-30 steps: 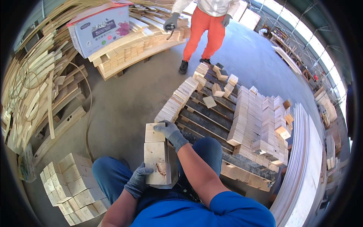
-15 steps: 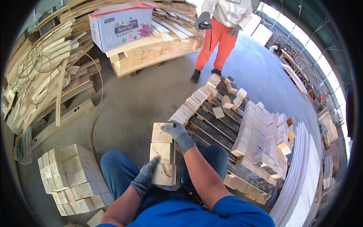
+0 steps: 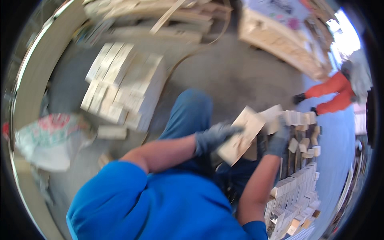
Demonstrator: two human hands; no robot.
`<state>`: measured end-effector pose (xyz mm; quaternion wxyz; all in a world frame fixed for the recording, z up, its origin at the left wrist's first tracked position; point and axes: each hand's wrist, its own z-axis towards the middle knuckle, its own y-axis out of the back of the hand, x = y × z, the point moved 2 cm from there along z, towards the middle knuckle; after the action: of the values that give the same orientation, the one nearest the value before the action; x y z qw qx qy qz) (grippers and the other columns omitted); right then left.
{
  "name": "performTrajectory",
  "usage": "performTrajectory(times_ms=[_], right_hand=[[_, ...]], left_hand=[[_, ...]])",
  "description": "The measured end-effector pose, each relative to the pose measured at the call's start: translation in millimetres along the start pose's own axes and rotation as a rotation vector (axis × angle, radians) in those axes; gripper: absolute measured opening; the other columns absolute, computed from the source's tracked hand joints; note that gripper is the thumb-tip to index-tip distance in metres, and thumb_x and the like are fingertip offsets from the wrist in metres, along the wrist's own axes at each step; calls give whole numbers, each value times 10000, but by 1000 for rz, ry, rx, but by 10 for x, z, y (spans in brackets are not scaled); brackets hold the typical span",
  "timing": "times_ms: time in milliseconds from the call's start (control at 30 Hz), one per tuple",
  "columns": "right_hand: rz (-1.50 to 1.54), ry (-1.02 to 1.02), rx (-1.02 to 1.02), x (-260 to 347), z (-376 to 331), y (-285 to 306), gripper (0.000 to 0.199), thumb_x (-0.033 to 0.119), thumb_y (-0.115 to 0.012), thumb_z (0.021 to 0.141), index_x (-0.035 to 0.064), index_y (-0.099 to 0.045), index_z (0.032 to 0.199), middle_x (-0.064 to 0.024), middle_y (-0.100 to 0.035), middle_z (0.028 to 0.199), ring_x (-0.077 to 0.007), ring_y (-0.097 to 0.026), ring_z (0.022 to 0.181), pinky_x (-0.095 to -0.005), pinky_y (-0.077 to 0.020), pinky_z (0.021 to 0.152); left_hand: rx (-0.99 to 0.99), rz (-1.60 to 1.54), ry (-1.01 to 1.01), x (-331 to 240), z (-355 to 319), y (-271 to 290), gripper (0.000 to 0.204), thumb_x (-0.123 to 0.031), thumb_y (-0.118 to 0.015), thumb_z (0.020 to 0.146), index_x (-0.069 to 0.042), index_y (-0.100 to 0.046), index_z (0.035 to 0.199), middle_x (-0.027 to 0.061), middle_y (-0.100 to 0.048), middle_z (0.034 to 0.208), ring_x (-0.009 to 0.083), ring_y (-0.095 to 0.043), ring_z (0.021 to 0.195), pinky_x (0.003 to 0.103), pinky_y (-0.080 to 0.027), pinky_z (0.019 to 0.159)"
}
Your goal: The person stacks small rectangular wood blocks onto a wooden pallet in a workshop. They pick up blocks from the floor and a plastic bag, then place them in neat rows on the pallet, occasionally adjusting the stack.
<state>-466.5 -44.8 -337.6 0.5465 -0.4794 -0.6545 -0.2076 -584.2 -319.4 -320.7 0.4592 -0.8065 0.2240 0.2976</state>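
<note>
Left hand (image 3: 218, 139) clamps near block (image 3: 245, 135), right of centre; right hand (image 3: 279, 138), at far block (image 3: 271, 115), blurred, grip unclear. Uneven pressure could drop either block.

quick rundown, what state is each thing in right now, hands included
left hand: gloved, on the wooden block, grip unclear through blur
right hand: gloved, blurred, fingers unclear
wooden block: tilted in the view, dark mark on its upper face
block stack: piled in layers on the floor
loose block: lying beside the stack
white bag: slumped, contents unclear
person in red trousers: standing
</note>
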Motion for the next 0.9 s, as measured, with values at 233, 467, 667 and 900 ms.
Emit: performTrajectory(times_ms=[233,467,667,900], right_hand=[[6,189,-94,487,103,759,399,269,-607,1033,35,-597,1356,-120,-671,1248,-269,-658,1124,-432,-550,948],[24,154,-254,359,-61,874,336,213,-615,1040,64,-615,1341,-106,-686,1258,-241,-681,1092,-355,-576,904],[10,275,-344,336,-117,1207,332,105,-836,855,-2,-718,1147,-80,-744,1046,-179,-701,916,-329,-577,842],[-10,369,-288,670,-479,845,337,96,-837,853,0,-717,1152,-86,-745,1069,-174,-710,926,-312,-580,847]], left_hand=[[-107,-452,-620,-1280,-833,814,535,-390,-672,1008,-3,-553,1358,130,-680,1195,230,-704,1020,361,-605,910],[-727,-9,-894,-1706,-1693,3853,200,-252,-587,1061,-81,-663,1133,46,-675,977,189,-632,869,352,-544,821],[-1283,1178,-516,-1358,-1803,4731,775,-265,-765,919,29,-381,1524,245,-544,1421,365,-555,1286,420,-453,1083],[-1500,1399,-83,-1198,-1766,4144,929,-270,-855,685,-23,-445,1482,268,-524,1450,447,-512,1337,470,-436,1121]])
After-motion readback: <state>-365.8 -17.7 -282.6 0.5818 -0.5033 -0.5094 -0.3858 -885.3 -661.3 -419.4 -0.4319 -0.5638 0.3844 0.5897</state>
